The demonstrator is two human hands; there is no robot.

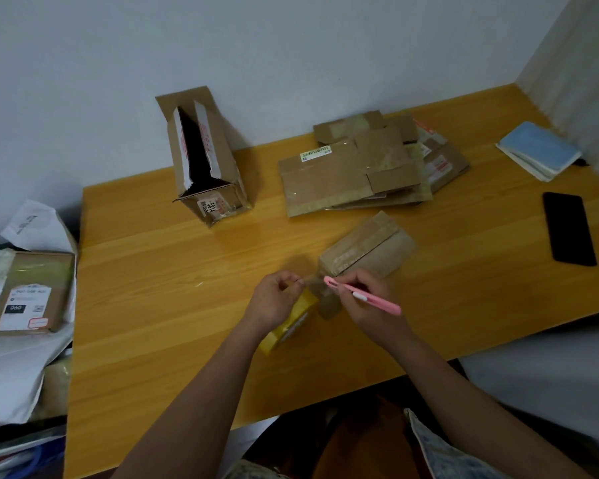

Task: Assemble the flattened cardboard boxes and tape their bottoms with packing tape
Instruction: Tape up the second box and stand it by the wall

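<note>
A small assembled cardboard box [367, 248] lies on the wooden table [159, 305] with clear tape along its seam. A strip of tape runs from it to the yellow tape roll [291, 323] below my left hand [274, 299], which pinches the tape end. My right hand [370, 299] grips a pink utility knife [363, 295], its tip at the taut tape between box and roll. A tall assembled box [204, 160] stands open at the back left. A stack of flattened boxes [360, 167] lies at the back middle.
A black phone [569, 228] and a blue-covered notebook stack [540, 150] lie at the right. Off the table's left edge sit a labelled parcel [32, 292] and white bags [14, 357]. A wall runs behind the table.
</note>
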